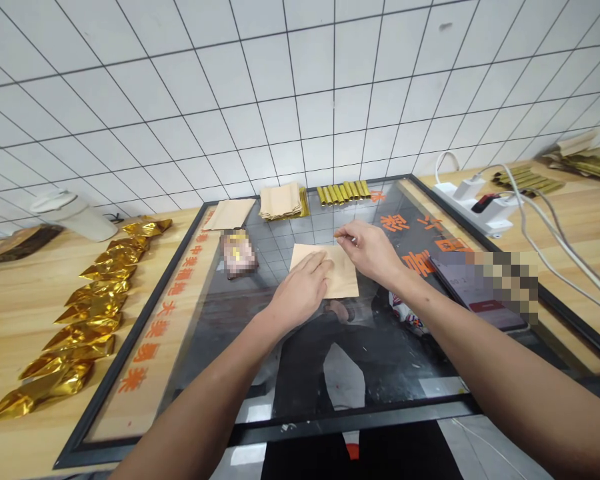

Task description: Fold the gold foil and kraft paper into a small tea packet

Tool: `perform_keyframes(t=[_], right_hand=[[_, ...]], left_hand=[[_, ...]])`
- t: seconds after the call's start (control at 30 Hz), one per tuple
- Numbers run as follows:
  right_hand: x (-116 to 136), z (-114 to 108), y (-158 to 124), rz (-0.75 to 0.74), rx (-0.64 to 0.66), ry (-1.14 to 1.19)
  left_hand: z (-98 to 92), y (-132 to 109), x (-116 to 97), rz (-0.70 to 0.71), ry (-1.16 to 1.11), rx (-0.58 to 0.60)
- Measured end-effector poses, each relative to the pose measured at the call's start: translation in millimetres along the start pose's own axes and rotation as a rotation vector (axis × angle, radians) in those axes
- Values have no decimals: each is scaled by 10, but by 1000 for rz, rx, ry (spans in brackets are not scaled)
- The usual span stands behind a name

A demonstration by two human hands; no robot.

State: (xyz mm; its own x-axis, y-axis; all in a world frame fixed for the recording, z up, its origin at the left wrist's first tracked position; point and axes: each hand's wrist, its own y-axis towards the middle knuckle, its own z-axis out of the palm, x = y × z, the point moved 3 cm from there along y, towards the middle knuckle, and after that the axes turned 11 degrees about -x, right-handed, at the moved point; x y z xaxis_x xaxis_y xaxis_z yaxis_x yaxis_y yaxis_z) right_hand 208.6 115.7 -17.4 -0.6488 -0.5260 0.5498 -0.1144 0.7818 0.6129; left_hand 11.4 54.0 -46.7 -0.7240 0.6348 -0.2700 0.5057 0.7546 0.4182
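Note:
A square sheet of tan paper lies on the dark glass panel in front of me. My left hand rests on it, fingers stretched out and pressed flat near its left half. Over the sheet's upper right part, my right hand is closed in a pinch. A small brownish tip pokes out at its fingertips; I cannot tell whether it is a bit of the paper or a separate thing. The sheet's upper right corner is hidden behind that hand.
Stacked tan sheets and a row of gold rolls lie along the panel's back. Gold foil packets line the left. A phone, power strip and cables stand right. A lidded cup is far left.

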Motion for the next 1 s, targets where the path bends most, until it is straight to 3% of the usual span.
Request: perform_keyframes(t=[0.27,0.5,0.6,0.8,1.0], right_hand=[[67,-31,9,64,-91,48],[226,-29,-42,2,-82,85],[411,45,-129,-65,20,126],[746,308,-376,-189,353,154],[760,389,-441,-133,406,57]], left_hand=[[-14,-15,-68,-93,134,157],[4,4,-136,-140,220,148],[12,16,-152,-144,230,110],[156,-29,-108,-60,297,111],[206,-53,-49,-71,332,169]])
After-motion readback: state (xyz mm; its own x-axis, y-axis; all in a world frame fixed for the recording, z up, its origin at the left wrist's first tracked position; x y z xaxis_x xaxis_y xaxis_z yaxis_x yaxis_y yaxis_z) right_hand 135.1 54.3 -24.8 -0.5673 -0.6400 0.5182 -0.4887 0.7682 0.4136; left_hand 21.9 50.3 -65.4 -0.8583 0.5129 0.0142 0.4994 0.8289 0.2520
